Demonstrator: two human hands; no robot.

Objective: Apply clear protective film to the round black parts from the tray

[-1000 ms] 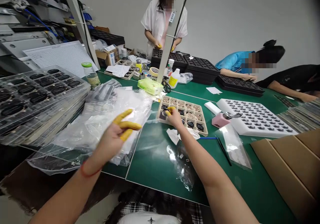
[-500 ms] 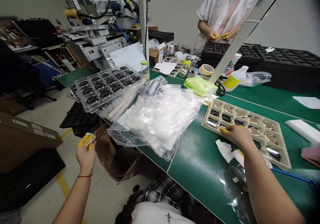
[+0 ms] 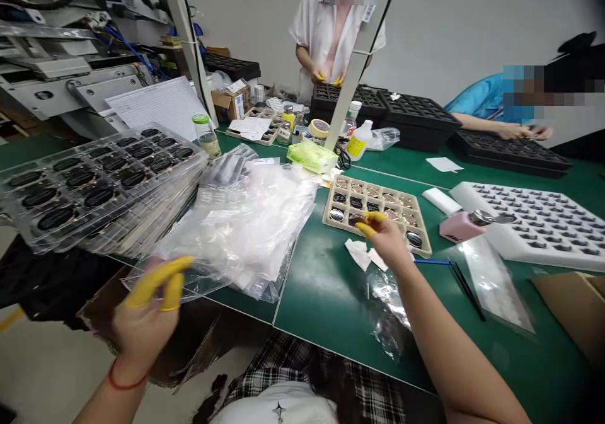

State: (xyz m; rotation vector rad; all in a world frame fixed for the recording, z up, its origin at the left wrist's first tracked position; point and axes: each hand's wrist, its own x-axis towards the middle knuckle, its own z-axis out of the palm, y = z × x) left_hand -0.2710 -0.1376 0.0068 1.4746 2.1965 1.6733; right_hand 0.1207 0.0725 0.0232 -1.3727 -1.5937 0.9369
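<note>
My left hand (image 3: 149, 301), blurred and with yellow finger covers, hovers at the table's front edge before the plastic bags (image 3: 250, 222). Its thumb and index finger are stretched out and apart, with nothing visible between them. My right hand (image 3: 382, 235), also in yellow finger covers, reaches over the beige compartment tray (image 3: 328, 213). Its thumb and index finger stand apart beside a dark round disc (image 3: 355, 220) in the front row; whether they touch it I cannot tell. A shiny disc (image 3: 336, 214) lies left of it. My hand hides some front compartments.
Stacked clear trays of dark discs (image 3: 99, 166) stand at left. A green wipes pack (image 3: 312, 155), a pink bottle (image 3: 466, 223) and a white foam tray (image 3: 501, 194) are on the table. A post (image 3: 352, 74) rises behind. Two people work across the table by black trays (image 3: 411, 121).
The view has swung right, bringing the foam tray and a second person into sight. My left hand has come nearer the bags; the small pale thing at its fingertips no longer shows. My right hand stays at the tray.
</note>
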